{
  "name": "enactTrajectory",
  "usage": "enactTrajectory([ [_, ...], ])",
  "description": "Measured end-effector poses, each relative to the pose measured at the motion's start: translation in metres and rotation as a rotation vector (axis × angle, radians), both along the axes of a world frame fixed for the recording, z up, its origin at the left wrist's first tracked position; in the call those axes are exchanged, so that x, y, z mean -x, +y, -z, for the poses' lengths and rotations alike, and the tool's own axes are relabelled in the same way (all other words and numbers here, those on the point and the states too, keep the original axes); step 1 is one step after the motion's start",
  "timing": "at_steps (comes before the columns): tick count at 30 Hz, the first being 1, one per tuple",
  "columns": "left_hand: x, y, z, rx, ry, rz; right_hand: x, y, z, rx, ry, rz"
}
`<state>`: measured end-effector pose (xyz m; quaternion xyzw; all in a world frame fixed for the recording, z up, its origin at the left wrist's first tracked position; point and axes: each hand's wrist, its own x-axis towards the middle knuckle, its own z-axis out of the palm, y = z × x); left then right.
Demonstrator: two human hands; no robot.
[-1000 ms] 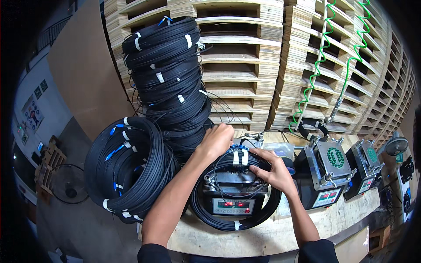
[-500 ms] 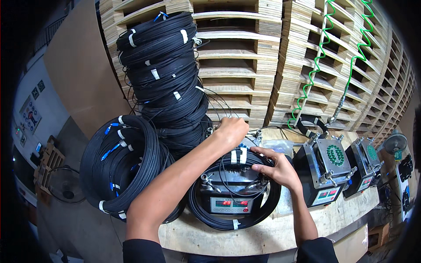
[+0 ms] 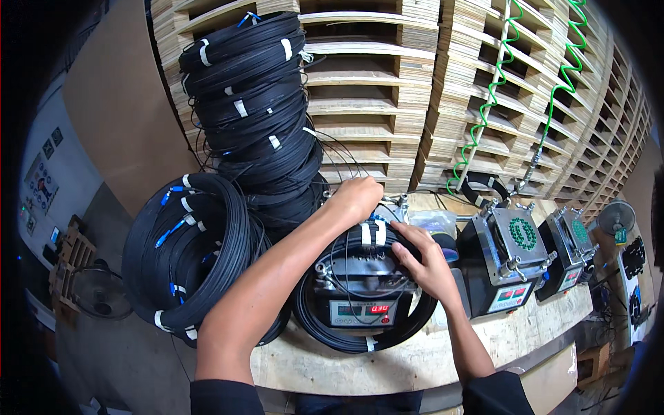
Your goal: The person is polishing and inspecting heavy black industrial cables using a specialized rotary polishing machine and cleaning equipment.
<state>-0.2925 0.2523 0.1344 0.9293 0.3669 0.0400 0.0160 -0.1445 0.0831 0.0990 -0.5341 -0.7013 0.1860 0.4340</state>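
Note:
A coil of black cable with white tape ties hangs around a black-and-metal machine with a lit display. My left hand is closed above the machine's far side, its fingertips hidden behind the knuckles; what it grips cannot be made out. Close to it, small blue connectors lie at the top of the coil. My right hand holds the coil's upper right part, thumb on the near side and fingers over the far side. Thin loose cable loops cross the machine's front.
A tall stack of black cable coils rises at the back left, with another coil pile before it. Two similar machines stand on the right of the wooden table. Pallets and green spiral hoses are behind.
The view has shifted slightly. Both hands keep nearly the same places, the right fingers resting a little differently along the coil. The red digits on the near machine's display have changed.

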Motion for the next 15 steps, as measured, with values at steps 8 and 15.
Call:
enactTrajectory([
  [8,0.001,0.012,-0.025,0.360,0.136,0.009,-0.006,0.000,-0.002,0.047,0.044,-0.070],
  [15,0.034,0.059,-0.007,0.640,-0.160,0.227,-0.059,0.063,-0.003,0.130,0.386,-0.138],
])
